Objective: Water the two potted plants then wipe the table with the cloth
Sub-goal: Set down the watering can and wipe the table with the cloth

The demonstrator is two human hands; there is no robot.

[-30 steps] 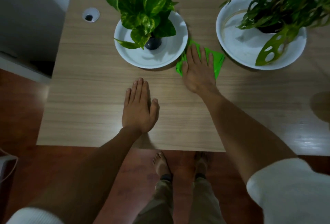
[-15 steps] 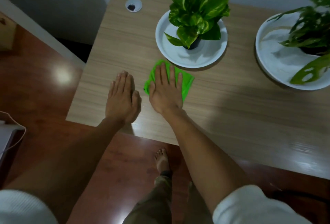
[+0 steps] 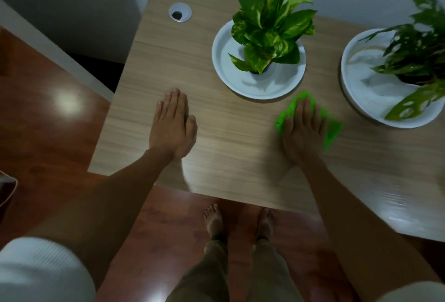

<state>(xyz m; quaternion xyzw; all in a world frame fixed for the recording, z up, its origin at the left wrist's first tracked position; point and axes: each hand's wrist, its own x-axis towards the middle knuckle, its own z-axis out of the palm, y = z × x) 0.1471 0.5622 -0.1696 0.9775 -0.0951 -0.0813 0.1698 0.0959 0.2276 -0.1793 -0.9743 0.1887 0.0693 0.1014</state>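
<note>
Closest to the camera you've got bare feet (image 3: 237,221) on a reddish wood floor (image 3: 48,133), olive trousers, and white sleeves (image 3: 41,270) at the bottom corners, so the person is standing right at the near edge of the table (image 3: 236,147). Both arms reach out over the light wood top. The left hand (image 3: 172,124) lies flat, palm down, fingers straight and together, holding nothing, just resting on bare wood toward the left side. The right hand (image 3: 302,130) is well apart from it, also flat with fingers stretched forward, pressing down on the green cloth (image 3: 333,130). The cloth is mostly under that palm, with bits sticking out past the fingertips, to the left of the thumb side, and a bigger corner to the right. It looks a little blurry there. Just beyond the cloth, nearly touching its far tip, sits a white dish (image 3: 258,87) with the bushy variegated plant (image 3: 271,20) in a small pot in the middle. Off to the right, another white dish (image 3: 361,99) holds the plant with holey leaves (image 3: 419,61), near the cloth but not touching. Farther back on the left there's a round cable grommet (image 3: 180,12) in the tabletop, then the wall.
</note>
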